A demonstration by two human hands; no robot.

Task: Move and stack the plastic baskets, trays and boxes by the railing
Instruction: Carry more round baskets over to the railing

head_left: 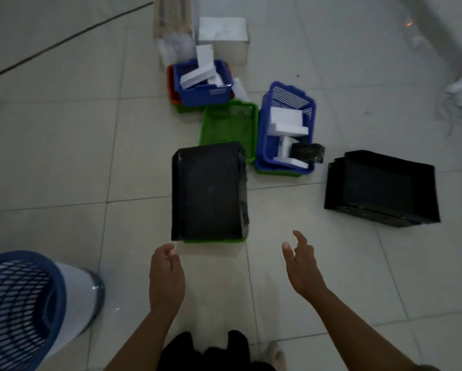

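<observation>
Nearest: dark clothing (205, 352) at the bottom edge, w/ a bare foot (275, 353) beside it; bottom left, a blue mesh basket (16, 303) on its side w/ a white cylinder (77, 293) poking out; both arms reach fwd, left hand (167, 277) and right hand (302, 269) w/ fingers loosely spread, holding nothing, palms facing in, prob lined up to take the black tray (208, 194) by its two sides; that tray sits just ahead of the fingertips, on top of a green tray (214, 240) showing only as a lip at its near edge; to the right, well apart, nested black trays (382, 188); further on, an empty green basket (228, 124), then a blue basket (286, 129) w/ white foam bits and a black roll; beyond, another blue basket (203, 84) nested in red/green ones, a white box (223, 36) behind; floor is pale glossy tile (64, 156), dim light; a pale rail, prob the railing (438, 28), runs across top right
</observation>
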